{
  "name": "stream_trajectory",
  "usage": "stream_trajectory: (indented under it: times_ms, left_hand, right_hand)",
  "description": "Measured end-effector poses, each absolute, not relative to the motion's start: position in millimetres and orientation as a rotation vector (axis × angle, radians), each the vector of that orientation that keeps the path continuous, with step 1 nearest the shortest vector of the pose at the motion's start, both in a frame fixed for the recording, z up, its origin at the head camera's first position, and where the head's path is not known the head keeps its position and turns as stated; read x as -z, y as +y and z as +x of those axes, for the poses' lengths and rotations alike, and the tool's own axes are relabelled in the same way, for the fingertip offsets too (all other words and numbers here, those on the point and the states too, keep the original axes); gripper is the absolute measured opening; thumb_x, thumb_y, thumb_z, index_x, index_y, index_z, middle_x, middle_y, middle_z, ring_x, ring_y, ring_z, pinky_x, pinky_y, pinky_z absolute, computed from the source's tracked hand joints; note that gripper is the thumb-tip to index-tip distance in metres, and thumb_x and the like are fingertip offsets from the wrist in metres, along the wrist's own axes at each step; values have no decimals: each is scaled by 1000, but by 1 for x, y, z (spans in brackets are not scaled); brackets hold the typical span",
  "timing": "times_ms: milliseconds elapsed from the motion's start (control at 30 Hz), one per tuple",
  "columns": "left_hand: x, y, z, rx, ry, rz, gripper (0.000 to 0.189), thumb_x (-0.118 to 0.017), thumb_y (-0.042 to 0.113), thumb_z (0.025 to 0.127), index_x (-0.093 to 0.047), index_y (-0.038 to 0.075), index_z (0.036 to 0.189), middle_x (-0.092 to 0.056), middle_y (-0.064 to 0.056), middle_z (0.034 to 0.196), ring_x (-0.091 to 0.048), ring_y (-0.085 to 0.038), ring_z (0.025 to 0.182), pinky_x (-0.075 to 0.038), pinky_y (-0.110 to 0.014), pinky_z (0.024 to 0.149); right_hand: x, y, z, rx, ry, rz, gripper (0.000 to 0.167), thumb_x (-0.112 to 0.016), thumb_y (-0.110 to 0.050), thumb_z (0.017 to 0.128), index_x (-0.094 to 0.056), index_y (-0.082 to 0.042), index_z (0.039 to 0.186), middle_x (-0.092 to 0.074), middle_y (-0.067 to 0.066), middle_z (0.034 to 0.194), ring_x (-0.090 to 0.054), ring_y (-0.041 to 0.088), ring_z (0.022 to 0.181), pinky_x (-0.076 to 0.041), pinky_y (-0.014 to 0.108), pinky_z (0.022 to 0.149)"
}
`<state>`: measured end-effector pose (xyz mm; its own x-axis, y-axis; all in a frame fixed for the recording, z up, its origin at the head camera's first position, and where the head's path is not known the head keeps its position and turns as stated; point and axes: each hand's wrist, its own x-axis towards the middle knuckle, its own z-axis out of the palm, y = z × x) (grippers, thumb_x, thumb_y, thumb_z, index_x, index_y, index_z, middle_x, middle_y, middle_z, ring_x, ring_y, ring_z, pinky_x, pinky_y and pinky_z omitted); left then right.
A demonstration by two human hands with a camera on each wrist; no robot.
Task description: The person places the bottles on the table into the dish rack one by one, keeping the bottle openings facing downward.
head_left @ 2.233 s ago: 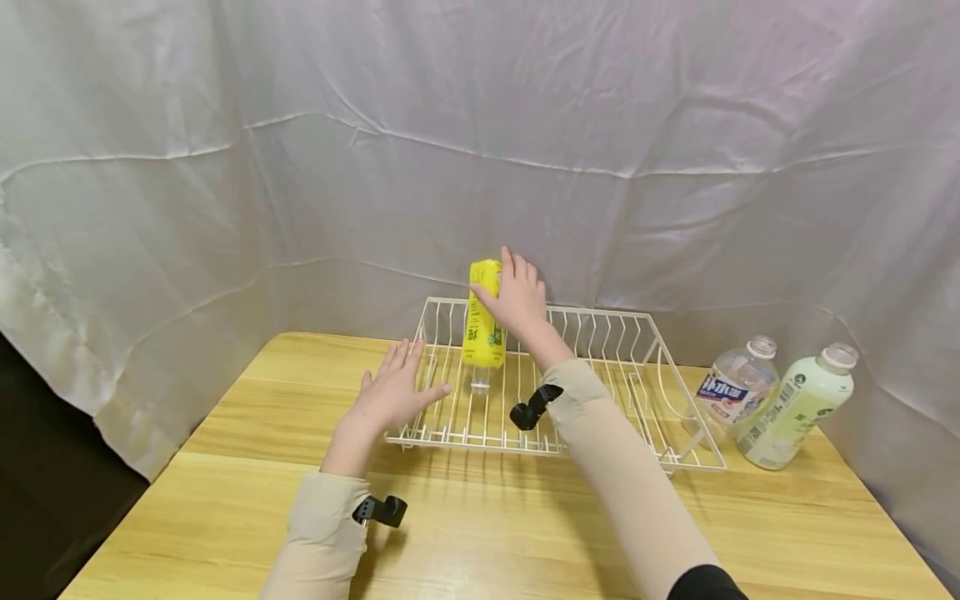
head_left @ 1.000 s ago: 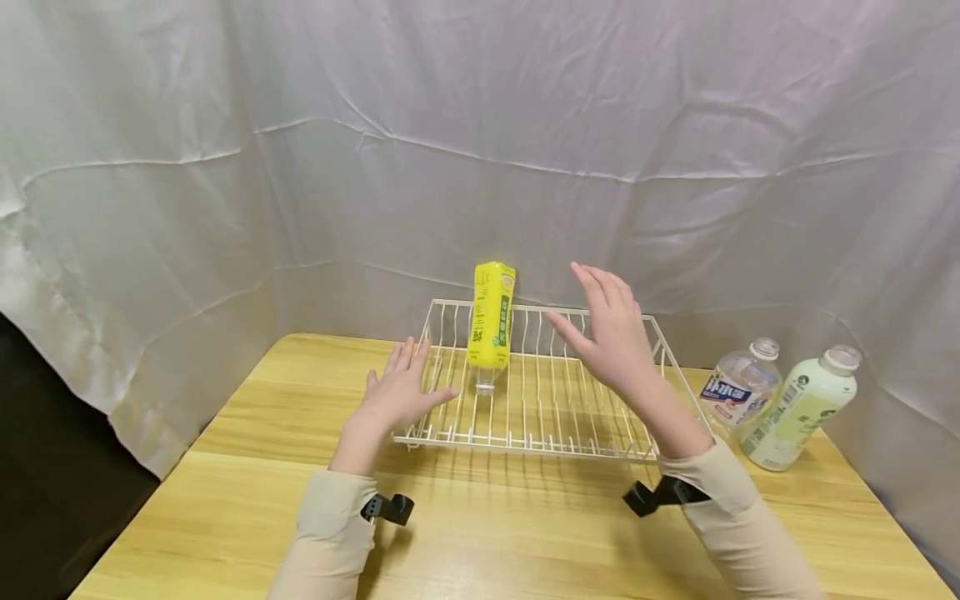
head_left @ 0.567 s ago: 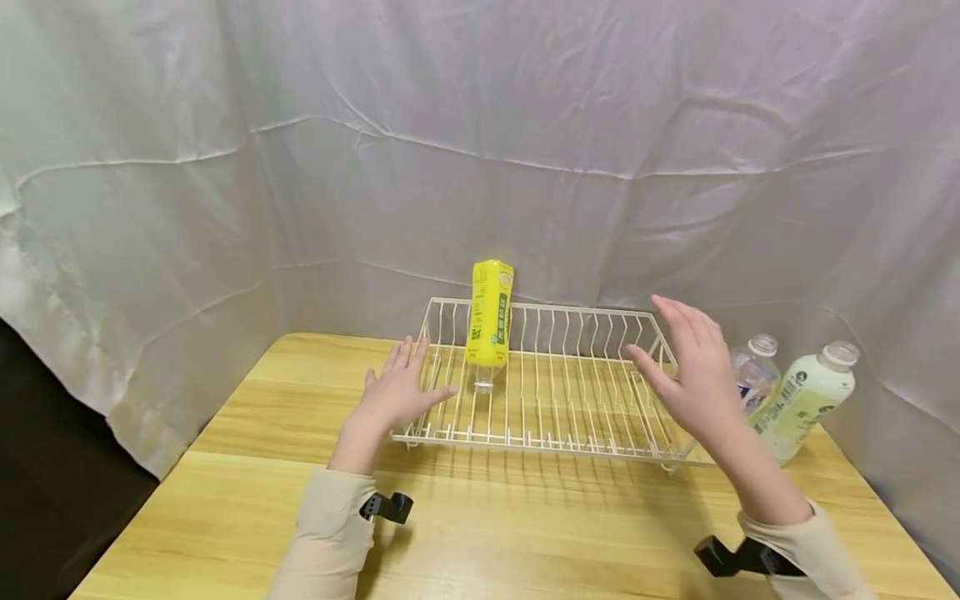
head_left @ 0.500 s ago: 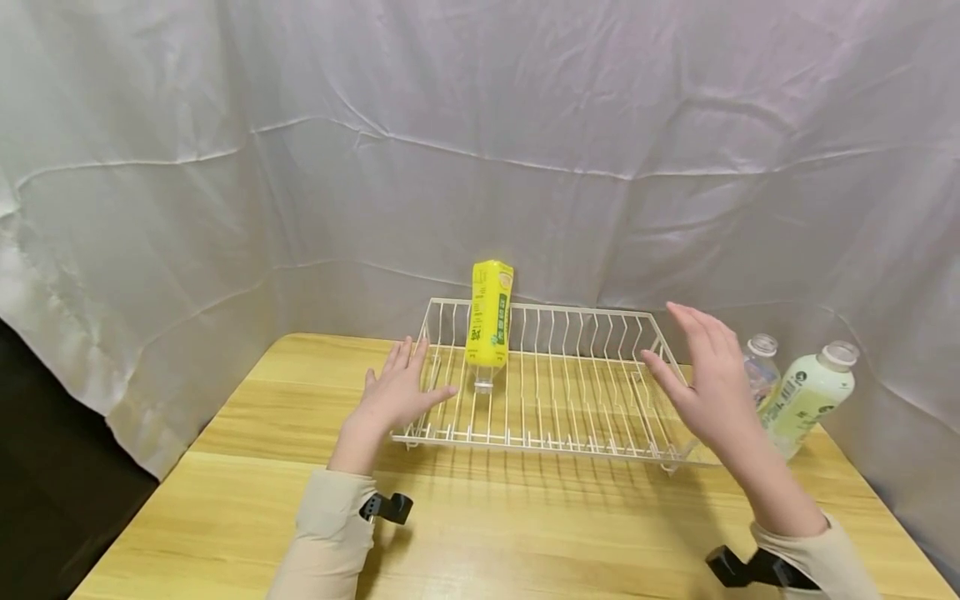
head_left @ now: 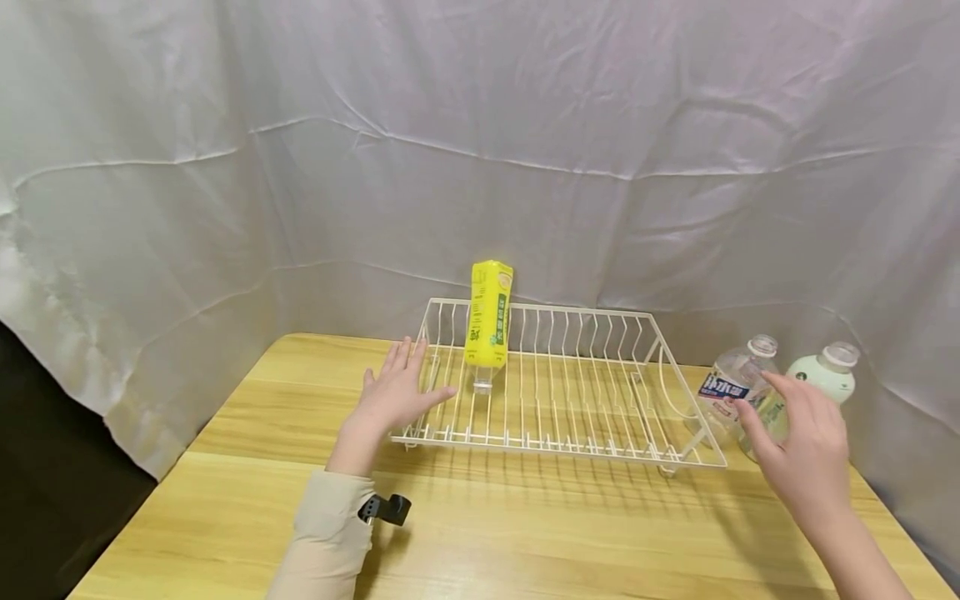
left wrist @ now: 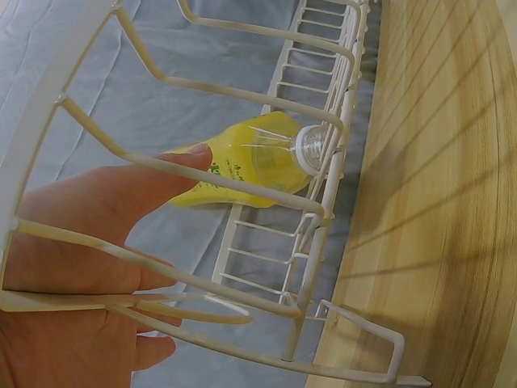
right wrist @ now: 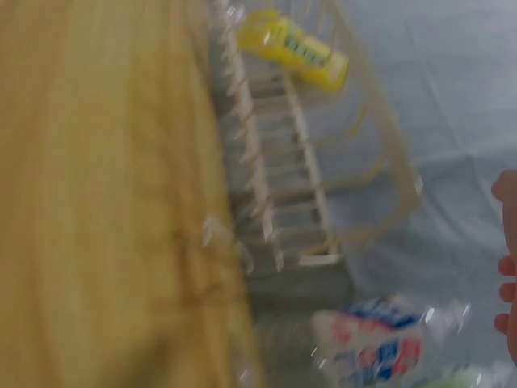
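A yellow bottle [head_left: 489,312] leans neck down in the white wire dish rack [head_left: 555,450]. At the rack's left end is my left hand [head_left: 393,392], fingers spread. In the left wrist view that hand [left wrist: 89,234] appears behind the rack's end wires; whether it touches them I cannot tell. My right hand [head_left: 810,450] is in front of the two bottles on the right, thumb and fingers apart, holding nothing visible. One is a clear bottle [head_left: 723,392] with a blue and white label; the other, a pale green bottle [head_left: 821,377], is partly hidden by the hand.
The rack stands on a wooden table [head_left: 465,533], its back side near a grey cloth [head_left: 570,208] that hangs behind and around. Both right-hand bottles stand just beyond the rack's right end. The right wrist view is blurred.
My right hand has let go of the yellow bottle and moved right and down to the two bottles. The yellow bottle stays leaning in the rack. My left hand has barely moved.
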<state>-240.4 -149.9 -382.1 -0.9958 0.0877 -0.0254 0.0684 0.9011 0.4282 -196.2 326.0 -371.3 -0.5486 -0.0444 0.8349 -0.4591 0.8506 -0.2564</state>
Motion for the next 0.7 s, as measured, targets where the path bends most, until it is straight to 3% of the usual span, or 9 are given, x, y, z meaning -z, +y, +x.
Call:
stream_trajectory:
  times_ms: [267,400,467,533,700]
  left_hand:
    - [382,-150,-239,-674,3015,121,103,-43,78,84,-3,17,158,6,-9,165,7,-32,153,2,-70,115]
    - [382,-148,-238,-657,3024,124,103,-44,77,85,-3,17,158,6,-9,165,8,-32,153,2,-69,115]
    - [382,-147,-238,-644,3032,130,103,-45,76,85,-2,17,158,7,-8,165,9,-31,153,3,-70,115]
    - [382,-146,-238,-622,3047,138,103,-46,75,85,-2,16,158,8,-7,164,10,-30,153,3,-70,115]
    - [381,-148,-239,-555,3089,182,102,-47,72,87,-2,15,158,8,-7,165,8,-32,153,2,-70,114]
  right_hand:
    - [399,354,-197,-560,-2088,288,53,-64,-36,88,-60,11,113,-60,31,104,-48,44,94,-22,15,96]
    - [410,365,-197,-561,-2132,223,47,-67,-24,84,-59,12,112,-58,31,103,-47,44,93,-32,35,90]
    - [414,370,-197,-570,-2160,186,44,-68,-19,82,-59,11,112,-58,31,104,-47,45,95,-33,46,87]
    - [418,374,-198,-575,-2171,167,42,-69,-16,81,-59,12,111,-57,31,103,-47,45,95,-32,50,85]
    - [427,388,-204,-604,-2146,133,38,-69,-13,81,-59,14,106,-56,30,99,-45,40,92,-29,31,87]
